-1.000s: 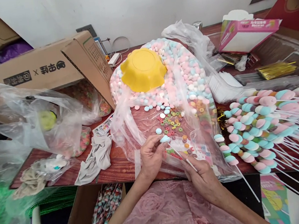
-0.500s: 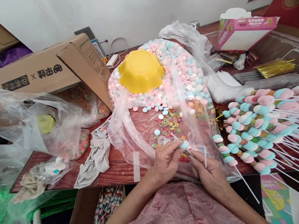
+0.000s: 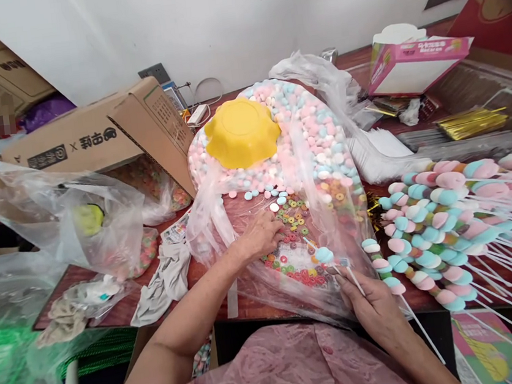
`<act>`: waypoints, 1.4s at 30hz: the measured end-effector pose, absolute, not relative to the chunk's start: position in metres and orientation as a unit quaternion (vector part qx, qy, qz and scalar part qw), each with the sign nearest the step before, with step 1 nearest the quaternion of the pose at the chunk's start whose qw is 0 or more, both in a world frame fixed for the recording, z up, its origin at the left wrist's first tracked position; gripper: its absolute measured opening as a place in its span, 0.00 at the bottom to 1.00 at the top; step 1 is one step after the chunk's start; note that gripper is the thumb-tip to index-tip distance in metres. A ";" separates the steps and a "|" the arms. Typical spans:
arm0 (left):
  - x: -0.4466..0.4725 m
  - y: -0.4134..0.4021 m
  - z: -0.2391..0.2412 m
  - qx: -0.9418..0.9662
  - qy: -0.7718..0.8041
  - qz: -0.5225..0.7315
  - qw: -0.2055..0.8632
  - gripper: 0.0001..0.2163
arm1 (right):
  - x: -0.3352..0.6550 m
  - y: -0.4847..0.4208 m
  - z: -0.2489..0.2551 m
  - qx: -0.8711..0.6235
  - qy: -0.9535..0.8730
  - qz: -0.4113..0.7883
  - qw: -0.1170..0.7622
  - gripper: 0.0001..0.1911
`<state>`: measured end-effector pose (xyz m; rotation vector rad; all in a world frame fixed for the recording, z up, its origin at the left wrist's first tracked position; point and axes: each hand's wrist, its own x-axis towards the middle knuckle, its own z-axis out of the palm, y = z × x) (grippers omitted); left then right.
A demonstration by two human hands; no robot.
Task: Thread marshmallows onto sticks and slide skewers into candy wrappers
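My right hand (image 3: 370,299) is gripping a thin white stick (image 3: 355,281). My left hand (image 3: 263,234), grasp unclear, is sitting beside small colourful rings (image 3: 292,220).

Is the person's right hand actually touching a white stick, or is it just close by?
Touching. The head view shows the white stick held in the fingers of the right hand, with no gap between.
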<state>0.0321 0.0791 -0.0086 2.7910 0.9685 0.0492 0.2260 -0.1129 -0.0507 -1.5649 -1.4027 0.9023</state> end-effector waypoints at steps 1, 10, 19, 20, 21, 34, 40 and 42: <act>0.031 0.074 -0.008 0.943 0.322 0.021 0.082 0.09 | 0.226 -0.113 -0.051 -0.621 -0.566 0.350 0.414 0.19; 0.013 0.025 -0.005 0.694 0.416 0.376 0.451 0.07 | 0.217 -0.112 -0.048 -0.602 -0.624 0.294 0.403 0.20; 0.025 -0.017 -0.011 0.413 0.405 0.562 0.592 0.09 | 0.199 -0.108 -0.033 -0.577 -0.661 0.247 0.411 0.19; 0.024 -0.019 -0.011 0.436 0.402 0.573 0.566 0.08 | 0.199 -0.109 -0.033 -0.578 -0.660 0.249 0.410 0.19; 0.023 -0.020 -0.011 0.461 0.399 0.580 0.540 0.07 | 0.198 -0.110 -0.034 -0.583 -0.655 0.250 0.410 0.19; 0.026 -0.023 -0.012 0.318 0.387 0.543 0.674 0.09 | 0.192 -0.109 -0.025 -0.545 -0.662 0.254 0.447 0.17; 0.025 -0.018 -0.006 0.265 0.387 0.517 0.716 0.12 | 0.194 -0.111 -0.031 -0.543 -0.682 0.216 0.440 0.18; 0.024 -0.017 -0.008 0.250 0.396 0.498 0.730 0.15 | 0.195 -0.112 -0.033 -0.536 -0.689 0.194 0.448 0.18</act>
